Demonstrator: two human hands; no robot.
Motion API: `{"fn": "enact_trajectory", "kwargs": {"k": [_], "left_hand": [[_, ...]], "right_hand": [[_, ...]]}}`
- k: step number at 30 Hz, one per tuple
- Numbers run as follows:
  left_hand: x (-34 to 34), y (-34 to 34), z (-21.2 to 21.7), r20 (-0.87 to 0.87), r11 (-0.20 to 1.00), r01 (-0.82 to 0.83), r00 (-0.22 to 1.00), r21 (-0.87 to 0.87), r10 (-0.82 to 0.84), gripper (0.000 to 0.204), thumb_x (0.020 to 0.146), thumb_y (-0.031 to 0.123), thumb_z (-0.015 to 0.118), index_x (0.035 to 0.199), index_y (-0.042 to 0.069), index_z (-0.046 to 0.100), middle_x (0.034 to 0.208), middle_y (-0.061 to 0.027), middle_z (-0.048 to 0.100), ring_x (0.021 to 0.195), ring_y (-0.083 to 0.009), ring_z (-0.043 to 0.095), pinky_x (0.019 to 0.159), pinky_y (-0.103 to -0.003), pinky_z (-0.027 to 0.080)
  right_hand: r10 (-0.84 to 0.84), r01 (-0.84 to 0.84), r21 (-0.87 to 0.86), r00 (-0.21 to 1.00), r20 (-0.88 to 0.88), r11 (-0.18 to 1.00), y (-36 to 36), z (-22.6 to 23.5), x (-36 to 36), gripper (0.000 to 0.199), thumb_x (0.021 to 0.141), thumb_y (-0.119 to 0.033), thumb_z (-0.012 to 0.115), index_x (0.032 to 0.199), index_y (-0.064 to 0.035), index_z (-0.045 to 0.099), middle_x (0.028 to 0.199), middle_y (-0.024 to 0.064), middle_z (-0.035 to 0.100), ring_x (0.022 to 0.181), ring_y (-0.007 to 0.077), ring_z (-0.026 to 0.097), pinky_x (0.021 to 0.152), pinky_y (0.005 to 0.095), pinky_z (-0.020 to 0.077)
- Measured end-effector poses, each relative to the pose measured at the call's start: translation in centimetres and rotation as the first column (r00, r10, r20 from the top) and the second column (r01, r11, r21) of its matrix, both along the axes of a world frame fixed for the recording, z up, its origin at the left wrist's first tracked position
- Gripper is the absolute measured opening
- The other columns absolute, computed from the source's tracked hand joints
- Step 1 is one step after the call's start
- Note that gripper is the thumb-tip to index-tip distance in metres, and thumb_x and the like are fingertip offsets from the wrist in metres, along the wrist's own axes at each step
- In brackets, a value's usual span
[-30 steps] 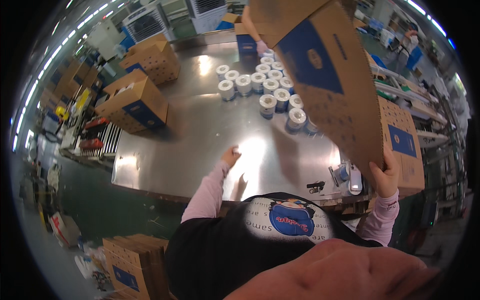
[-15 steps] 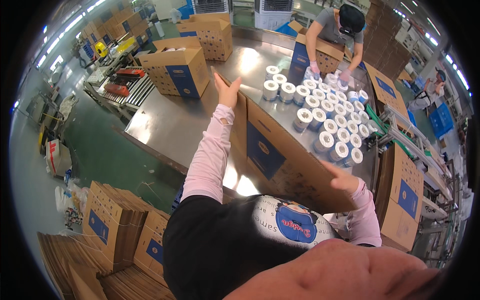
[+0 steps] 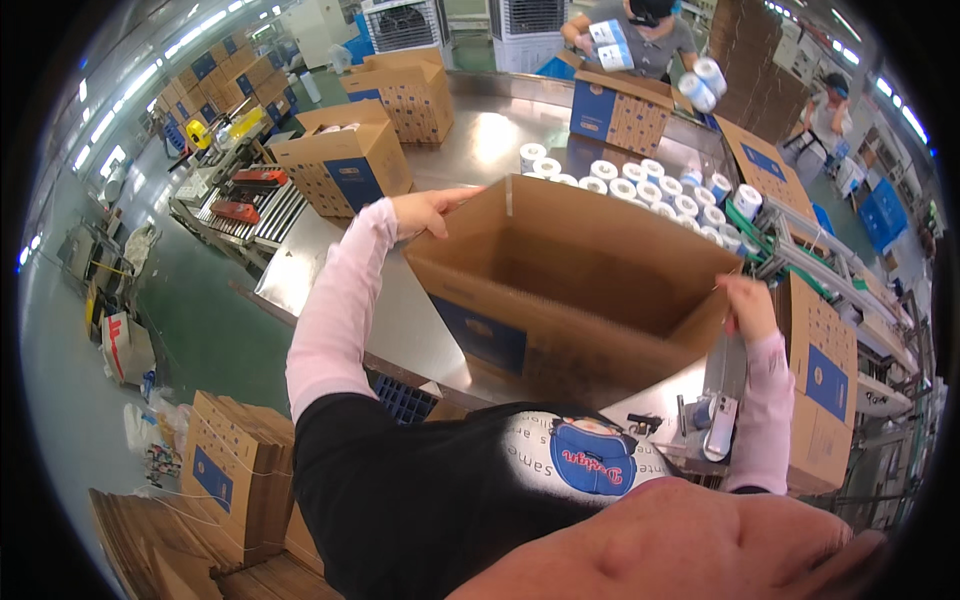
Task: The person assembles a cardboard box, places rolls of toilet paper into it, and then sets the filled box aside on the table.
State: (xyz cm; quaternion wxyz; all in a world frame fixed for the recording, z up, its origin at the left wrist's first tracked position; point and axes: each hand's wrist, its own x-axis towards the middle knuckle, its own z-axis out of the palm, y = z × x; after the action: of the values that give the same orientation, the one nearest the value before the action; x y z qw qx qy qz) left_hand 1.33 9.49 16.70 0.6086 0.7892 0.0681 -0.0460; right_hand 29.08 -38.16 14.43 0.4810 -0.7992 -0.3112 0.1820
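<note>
Cardboard carton (image 3: 560, 300), brown with blue panels on its outer wall, stands opened up on the steel table (image 3: 490, 140) right in front of the person, its mouth facing up and toward the camera so the bare brown inside shows. Left hand (image 3: 425, 212) grips the carton's far left top corner, fingers curled over the edge, arm in a pink sleeve stretched out. Right hand (image 3: 748, 305) is closed on the right top corner of the same carton, fingers pinching the wall edge.

Just behind the carton, white paper rolls (image 3: 650, 190) with blue wrappers stand packed together in rows on the table. Beside the right forearm, a tape dispenser (image 3: 718, 430) lies at the table's near edge. At the far end a co-worker (image 3: 640, 30) holds a roll in each hand above another open carton (image 3: 620, 105). 2 more filled cartons (image 3: 345, 160) sit toward the table's left side, next to a roller conveyor (image 3: 250, 205). On the floor at lower left, bundles of flat folded cartons (image 3: 235, 480) are stacked. Another carton (image 3: 820, 370) stands just right of the right arm.
</note>
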Motion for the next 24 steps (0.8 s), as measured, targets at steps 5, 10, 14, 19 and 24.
{"fn": "enact_trajectory", "kwargs": {"k": [5,10,14,19,24], "left_hand": [[4.4,-4.1,3.4,-0.372,0.688,0.35,0.92,0.636,-0.125,0.09,0.078,0.014,0.066,0.153,0.011,0.017,0.128,-0.0158,0.055,0.114,-0.0237,0.055,0.094,-0.032,0.043],[3.2,-12.4,4.0,-0.437,0.617,0.435,0.885,0.656,-0.159,0.081,0.091,0.061,0.046,0.142,-0.001,0.035,0.12,-0.0283,0.057,0.115,-0.0399,0.055,0.1,-0.041,0.041],[0.4,-14.8,3.0,-0.331,0.536,0.38,0.924,0.754,-0.19,0.091,0.088,0.075,0.025,0.093,-0.002,0.072,0.099,-0.0256,0.067,0.103,-0.0397,0.06,0.094,-0.042,0.045],[5.2,-12.0,1.6,-0.303,0.576,0.312,0.946,0.755,-0.115,0.08,0.092,0.068,0.026,0.101,0.003,0.07,0.092,-0.0233,0.067,0.094,-0.041,0.061,0.089,-0.043,0.046],[8.6,-10.6,-8.2,0.272,0.59,-0.273,0.958,0.76,0.094,0.037,0.092,0.036,0.05,0.104,0.004,0.065,0.105,-0.0201,0.064,0.103,-0.0381,0.057,0.094,-0.042,0.043]], "right_hand": [[0.236,0.206,-0.448,0.624,0.745,0.87,8.8,-3.6,0.3,0.029,0.087,-0.02,0.05,0.084,-0.0013,0.071,0.078,0.021,0.067,0.067,0.0353,0.065,0.062,0.0453,0.0526],[0.467,-0.056,-0.842,0.851,0.241,0.537,10.6,-9.6,-3.2,0.024,0.081,-0.018,0.055,0.086,-0.0028,0.073,0.081,0.0177,0.07,0.085,0.0346,0.067,0.081,0.0421,0.0529],[0.509,-0.189,-0.641,0.781,0.361,0.744,9.2,-6.6,-3.6,0.03,0.086,-0.024,0.06,0.108,-0.0047,0.068,0.1,0.0187,0.069,0.093,0.0363,0.066,0.084,0.0427,0.052],[0.252,-0.224,-0.117,0.823,0.509,0.968,7.6,3.3,-3.6,0.033,0.084,-0.012,0.062,0.116,-0.0058,0.063,0.09,0.0154,0.067,0.081,0.0311,0.064,0.077,0.0403,0.0514],[0.303,0.218,-0.429,0.442,0.844,0.876,8.6,1.3,-1.2,0.053,0.081,-0.024,0.069,0.128,-0.0047,0.052,0.107,0.0135,0.06,0.096,0.0328,0.056,0.084,0.0396,0.0451]]}}
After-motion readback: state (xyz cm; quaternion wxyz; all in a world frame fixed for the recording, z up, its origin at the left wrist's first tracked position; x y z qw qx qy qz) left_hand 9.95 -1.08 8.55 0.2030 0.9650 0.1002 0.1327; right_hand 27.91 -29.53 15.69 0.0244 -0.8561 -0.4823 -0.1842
